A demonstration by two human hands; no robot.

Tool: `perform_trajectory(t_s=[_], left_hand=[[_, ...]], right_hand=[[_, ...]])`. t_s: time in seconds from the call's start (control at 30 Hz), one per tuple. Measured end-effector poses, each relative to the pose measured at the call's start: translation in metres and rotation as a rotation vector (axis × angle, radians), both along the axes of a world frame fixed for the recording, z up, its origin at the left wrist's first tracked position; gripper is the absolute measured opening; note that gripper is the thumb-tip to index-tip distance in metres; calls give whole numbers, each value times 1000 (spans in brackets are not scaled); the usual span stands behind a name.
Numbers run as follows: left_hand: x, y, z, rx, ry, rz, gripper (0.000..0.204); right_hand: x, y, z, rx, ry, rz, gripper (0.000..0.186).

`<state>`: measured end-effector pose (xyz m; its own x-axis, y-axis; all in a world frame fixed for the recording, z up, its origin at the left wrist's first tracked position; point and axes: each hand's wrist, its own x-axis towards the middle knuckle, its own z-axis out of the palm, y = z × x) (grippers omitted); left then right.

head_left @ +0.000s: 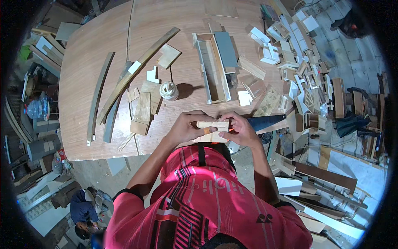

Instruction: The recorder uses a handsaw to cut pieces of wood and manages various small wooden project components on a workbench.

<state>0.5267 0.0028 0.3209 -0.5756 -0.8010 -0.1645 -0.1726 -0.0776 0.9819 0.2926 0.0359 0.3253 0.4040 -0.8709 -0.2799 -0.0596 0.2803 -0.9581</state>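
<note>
Close to my body, at the table's near edge, both hands hold a small pale wooden piece [212,124]. My left hand [188,128] grips its left end, with the thumb along the near face. A tan band shows on that thumb. On the right end, my right hand [242,130] pinches with thumb and fingers. More pale wood shows just below the piece; whether it is joined cannot be made out. A handsaw [266,123] with a dark blade lies just right of my right hand. An open jar of cream-coloured paste [168,91] stands beyond my left hand.
A long narrow wooden box [213,68] lies mid-table beside a grey panel [226,49]. Long wooden strips [139,74] and flat offcuts [143,106] lie to the left. Small wooden boxes [269,54] crowd the right. Another person [84,207] crouches on the floor, lower left.
</note>
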Motion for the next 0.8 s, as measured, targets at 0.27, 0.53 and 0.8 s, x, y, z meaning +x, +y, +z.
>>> perform_trajectory(t_s=[0.27,0.53,0.8], left_hand=[[-14,16,13,102,180,-37,32],[-20,28,17,115,92,-113,31],[-23,29,18,115,-15,-246,31]], right_hand=[[-8,21,26,1,5,56,46],[-16,41,19,33,-80,-5,61],[-19,53,25,118,-62,0,66]])
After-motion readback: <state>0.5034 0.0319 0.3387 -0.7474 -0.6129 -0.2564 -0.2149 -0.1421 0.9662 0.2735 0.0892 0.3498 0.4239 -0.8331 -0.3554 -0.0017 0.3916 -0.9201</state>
